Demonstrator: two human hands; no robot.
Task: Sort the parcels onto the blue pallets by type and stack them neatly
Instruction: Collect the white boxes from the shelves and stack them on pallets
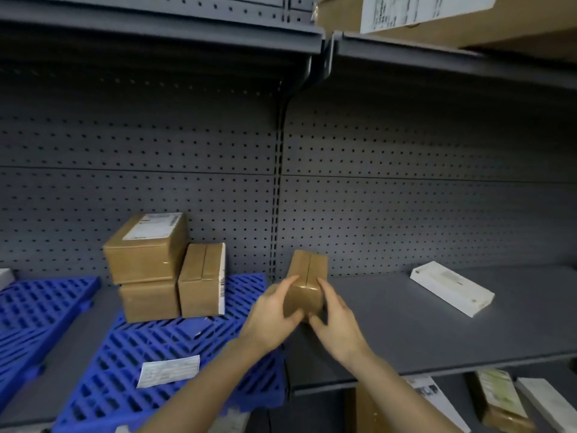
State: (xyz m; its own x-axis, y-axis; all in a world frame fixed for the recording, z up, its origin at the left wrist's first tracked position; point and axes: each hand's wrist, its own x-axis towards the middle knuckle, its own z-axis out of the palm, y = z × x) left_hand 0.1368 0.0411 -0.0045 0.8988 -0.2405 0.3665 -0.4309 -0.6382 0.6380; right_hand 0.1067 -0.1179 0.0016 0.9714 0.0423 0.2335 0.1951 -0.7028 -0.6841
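At the far left a blue slatted plastic pallet (40, 307) lies on the grey metal shelf (406, 326), and beside it lies a second blue slatted plastic pallet (193, 342). Toward the back of this second pallet stand three brown taped cardboard parcels. One with a white label on top (146, 248) sits on a plain one (150, 301), and a third stands on end (203, 281) just beside them, touching the stack. Nearer the front edge a loose white printed paper label (168, 370) lies flat on the slats. Right of the pallet, the left hand (274, 310) and the right hand (337, 320) together grip a small brown taped cardboard parcel (307, 282). The left fingers curl round its left side, and the right fingers and thumb clasp its right side. This parcel is at the pallet's right edge, in front of the grey perforated back panel (406, 198), and whether its base touches the shelf cannot be told. Further right, well apart from the hands, a flat white rectangular box (451, 287) lies on the bare shelf. Above it, a large brown carton with a white label (437, 14) sits on the upper shelf.
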